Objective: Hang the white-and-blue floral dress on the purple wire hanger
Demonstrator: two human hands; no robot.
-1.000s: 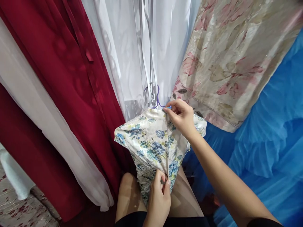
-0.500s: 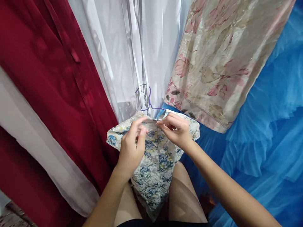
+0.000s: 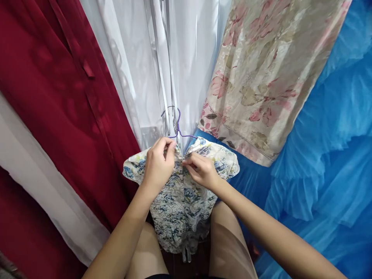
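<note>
A floral dress (image 3: 171, 217), white with blue and yellow print, hangs on a purple hanger (image 3: 179, 130) between my knees. Its neckline parts in a V, and a straight seam runs down the middle below it. My left hand (image 3: 161, 159) is closed in a pinch on the left edge of the neckline. At the bottom of the V, my right hand (image 3: 200, 168) pinches the top of the centre seam. My fingertips hide whatever small fastener may be there.
Dark red cloth (image 3: 72, 116) hangs at the left, with a pale strip of fabric (image 3: 43, 193) over it. White cloth (image 3: 192, 58) hangs behind the hanger. A pink-flowered beige garment (image 3: 261, 89) and ruffled blue tulle (image 3: 328, 166) fill the right.
My right hand has moved down the centre seam, and the neckline now parts in a V. My left hand, loose before, now pinches the neckline edge. The dress's lower end looks spread wider.
</note>
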